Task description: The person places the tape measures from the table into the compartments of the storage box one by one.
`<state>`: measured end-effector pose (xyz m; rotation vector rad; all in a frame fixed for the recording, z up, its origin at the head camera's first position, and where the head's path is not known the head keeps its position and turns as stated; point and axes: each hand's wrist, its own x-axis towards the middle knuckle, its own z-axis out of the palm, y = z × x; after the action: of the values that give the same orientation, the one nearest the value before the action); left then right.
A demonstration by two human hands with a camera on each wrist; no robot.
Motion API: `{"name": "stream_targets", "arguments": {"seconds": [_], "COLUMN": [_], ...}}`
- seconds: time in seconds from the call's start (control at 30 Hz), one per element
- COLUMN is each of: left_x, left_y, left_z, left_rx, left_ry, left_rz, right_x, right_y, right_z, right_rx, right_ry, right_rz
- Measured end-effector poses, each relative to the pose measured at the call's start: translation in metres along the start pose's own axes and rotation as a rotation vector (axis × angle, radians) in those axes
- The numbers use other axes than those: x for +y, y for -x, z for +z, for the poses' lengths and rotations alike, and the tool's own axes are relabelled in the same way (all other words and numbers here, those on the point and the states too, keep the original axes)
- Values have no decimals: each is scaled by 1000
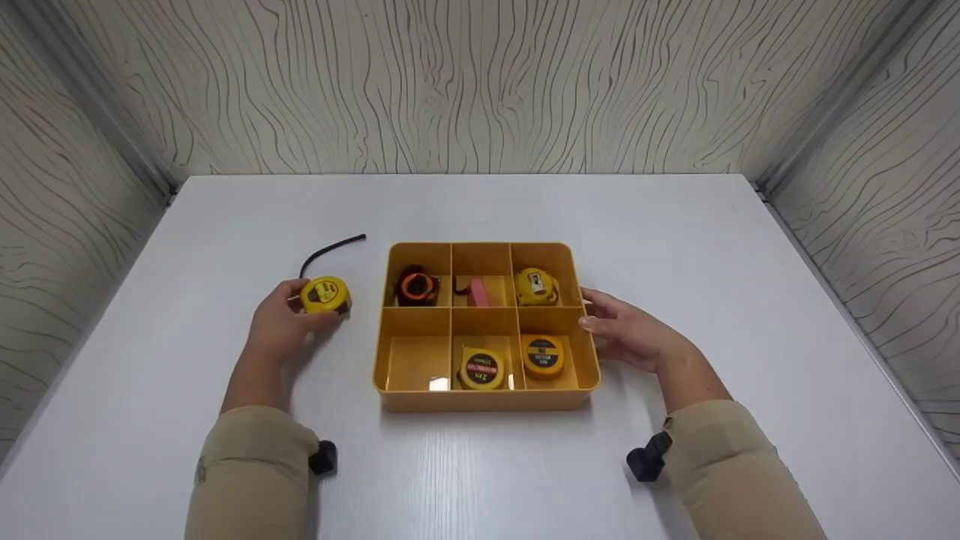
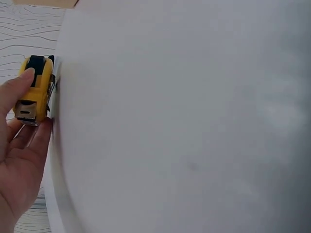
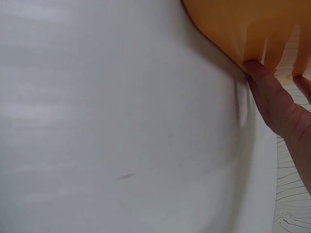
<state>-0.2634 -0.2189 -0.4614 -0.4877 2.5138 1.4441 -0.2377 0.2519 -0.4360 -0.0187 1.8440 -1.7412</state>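
Note:
My left hand (image 1: 281,319) grips a yellow tape measure (image 1: 325,294) beside the left side of an amber divided box (image 1: 484,401). A black strap (image 1: 330,250) trails from it across the table. In the left wrist view, the thumb lies on the dark top of the tape measure (image 2: 36,80) and fingers support it underneath. My right hand (image 1: 634,330) rests against the box's right side, its thumb tip at the rim. Seen from the right wrist, fairly straight fingers (image 3: 272,92) touch the outer wall of the box (image 3: 223,24).
The back row holds a black-and-orange tape measure (image 1: 417,286), a small pink item (image 1: 478,292) and a yellow tape measure (image 1: 535,287). Two round yellow tape measures (image 1: 481,370) sit in the front middle and front right compartments. The front left compartment (image 1: 416,360) shows its bare floor.

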Motion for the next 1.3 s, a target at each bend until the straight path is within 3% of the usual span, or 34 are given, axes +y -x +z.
{"name": "stream_targets", "arguments": {"seconds": [0.2, 0.77, 1.3], "left_x": [10, 64, 87], "left_y": [5, 34, 57], "left_z": [-5, -9, -12], "left_rx": [-8, -36, -44], "left_ry": [3, -40, -35], "left_rz": [-2, 168, 286], "right_x": [0, -1, -1], "right_y": [0, 1, 0], "right_z": [0, 0, 1], "right_rx": [-12, -21, -3], "right_ry": [5, -3, 5], "right_rz": [-10, -15, -7]}}
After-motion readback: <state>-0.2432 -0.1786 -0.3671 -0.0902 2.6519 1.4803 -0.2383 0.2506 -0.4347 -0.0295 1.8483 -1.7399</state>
